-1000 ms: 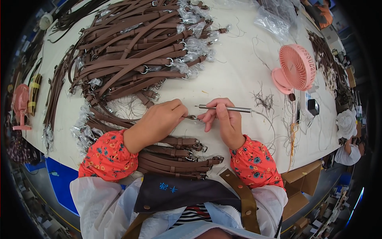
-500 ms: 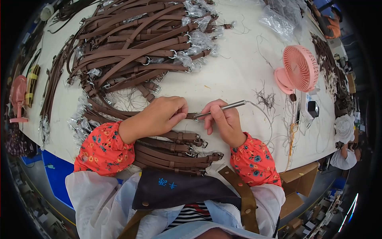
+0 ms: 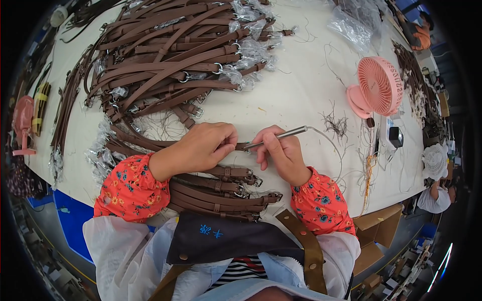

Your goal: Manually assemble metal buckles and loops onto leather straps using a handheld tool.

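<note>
My left hand (image 3: 208, 145) is closed on a brown strap (image 3: 155, 143) whose end sticks out past the fingers toward the right. Between the thumb and fingers of my right hand (image 3: 281, 153) is a slim metal pen-like tool (image 3: 292, 132), tilted, with a thin grey cord trailing from its upper end. Its tip is close to the strap's end; whether they touch I cannot tell. Nearer to me, several brown straps with metal buckles (image 3: 226, 198) lie side by side, partly under my left forearm.
A big heap of brown straps (image 3: 165, 55) with plastic-wrapped buckles covers the far left. On the right stand a pink fan (image 3: 376, 86) and a small black box (image 3: 395, 137). Loose threads (image 3: 335, 123) lie near the fan. An open cardboard box (image 3: 376, 231) sits beyond the right edge.
The metal tool's upper end has dipped slightly left, and my right hand has shifted a little with it. My left hand holds its place.
</note>
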Demonstrator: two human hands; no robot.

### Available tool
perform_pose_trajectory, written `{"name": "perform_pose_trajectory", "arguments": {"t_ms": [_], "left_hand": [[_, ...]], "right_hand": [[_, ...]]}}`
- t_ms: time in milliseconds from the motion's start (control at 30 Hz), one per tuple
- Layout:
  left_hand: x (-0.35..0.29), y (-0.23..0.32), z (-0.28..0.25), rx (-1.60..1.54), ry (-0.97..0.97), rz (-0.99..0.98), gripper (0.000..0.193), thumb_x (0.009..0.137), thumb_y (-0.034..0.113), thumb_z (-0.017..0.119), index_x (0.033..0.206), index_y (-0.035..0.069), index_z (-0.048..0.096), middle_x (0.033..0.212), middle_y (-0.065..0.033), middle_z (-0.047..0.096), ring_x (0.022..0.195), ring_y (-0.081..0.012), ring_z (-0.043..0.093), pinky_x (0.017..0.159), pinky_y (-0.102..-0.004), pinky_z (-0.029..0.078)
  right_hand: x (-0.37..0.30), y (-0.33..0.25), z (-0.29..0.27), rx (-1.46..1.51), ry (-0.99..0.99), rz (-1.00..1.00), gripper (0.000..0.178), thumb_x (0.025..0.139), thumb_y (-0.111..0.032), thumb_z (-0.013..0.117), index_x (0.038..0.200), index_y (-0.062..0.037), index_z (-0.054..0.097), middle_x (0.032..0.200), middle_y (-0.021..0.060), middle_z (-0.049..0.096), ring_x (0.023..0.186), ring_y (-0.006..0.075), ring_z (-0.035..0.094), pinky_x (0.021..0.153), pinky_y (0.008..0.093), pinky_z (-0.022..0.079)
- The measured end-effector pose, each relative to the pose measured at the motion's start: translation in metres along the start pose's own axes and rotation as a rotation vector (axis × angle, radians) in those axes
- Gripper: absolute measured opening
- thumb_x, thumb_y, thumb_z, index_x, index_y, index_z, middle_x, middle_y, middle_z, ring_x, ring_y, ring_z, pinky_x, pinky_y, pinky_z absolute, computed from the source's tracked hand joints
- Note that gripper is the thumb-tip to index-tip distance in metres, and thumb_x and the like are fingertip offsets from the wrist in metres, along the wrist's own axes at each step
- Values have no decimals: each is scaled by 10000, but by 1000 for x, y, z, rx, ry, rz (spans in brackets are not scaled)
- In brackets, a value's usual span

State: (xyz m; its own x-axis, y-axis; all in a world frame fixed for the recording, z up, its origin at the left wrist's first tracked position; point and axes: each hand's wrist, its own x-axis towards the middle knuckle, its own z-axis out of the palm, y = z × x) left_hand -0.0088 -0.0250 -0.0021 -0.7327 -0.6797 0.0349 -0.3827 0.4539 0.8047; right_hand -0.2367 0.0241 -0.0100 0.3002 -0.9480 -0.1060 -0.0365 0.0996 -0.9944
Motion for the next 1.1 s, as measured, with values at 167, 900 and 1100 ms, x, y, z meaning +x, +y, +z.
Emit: {"name": "perform_pose_trajectory", "arguments": {"t_ms": [167,900,1100], "left_hand": [[1,4,-3,-6,-19,-49,91,838,72,624,876,15,564,774,-153,616,706,-347,606,628,-422,471],[1,9,-9,-105,-103,-162,159,782,76,649,884,2,551,760,-121,576,640,-257,592,594,-352,476],[1,5,5,-49,40,-40,145,837,72,645,930,-4,564,882,-149,528,695,-283,585,631,-382,474]], "right_hand": [[1,2,0,6,-3,-1,419,1046,-303,423,906,35,626,731,51,603,523,91,565,487,225,443],[1,2,-2,-5,-15,-16,392,1048,-318,404,999,38,563,682,96,609,556,116,575,532,227,481],[1,4,-3,-2,-16,-43,385,1052,-316,393,1009,31,553,667,86,598,572,122,581,539,230,484]]}}
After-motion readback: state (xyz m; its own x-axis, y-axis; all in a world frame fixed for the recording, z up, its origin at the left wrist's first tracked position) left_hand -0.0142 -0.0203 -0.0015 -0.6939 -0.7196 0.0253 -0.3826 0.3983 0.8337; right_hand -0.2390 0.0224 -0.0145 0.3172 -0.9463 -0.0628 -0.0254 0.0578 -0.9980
